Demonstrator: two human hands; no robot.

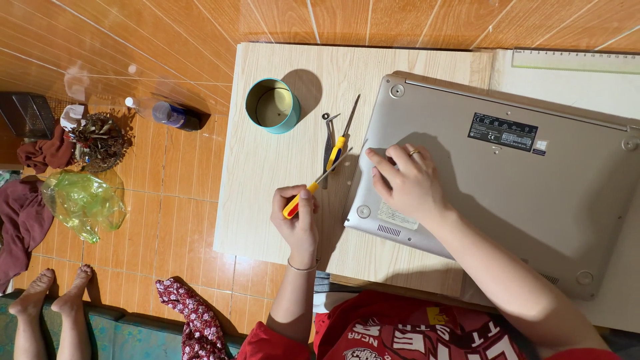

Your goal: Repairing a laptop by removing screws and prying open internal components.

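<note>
Head camera looks straight down on a pale wooden table (280,193) where a silver laptop (533,200) lies upside down, its base panel facing up, presumably so the underside is within reach. At about nine o'clock from the laptop's near corner, the left hand (298,223) is clenched round the yellow and red handle of a screwdriver (308,190), whose thin shaft slants up toward one o'clock, its tip just beside the laptop's left edge. The right hand (407,181) lies flat on the base panel with fingers spread and grips nothing; it seems to steady the machine against sliding. Just beyond the screwdriver, toward twelve o'clock, a second screwdriver (343,137) with a yellow and blue handle lies on the table beside what may be tweezers (328,143), though they are too small to tell for certain; both sit close, handy to the left hand. Farther toward eleven o'clock stands an empty teal tin (272,107), open side up. At the table's two o'clock corner rests a clear ruler (577,61), well apart from both hands.
</note>
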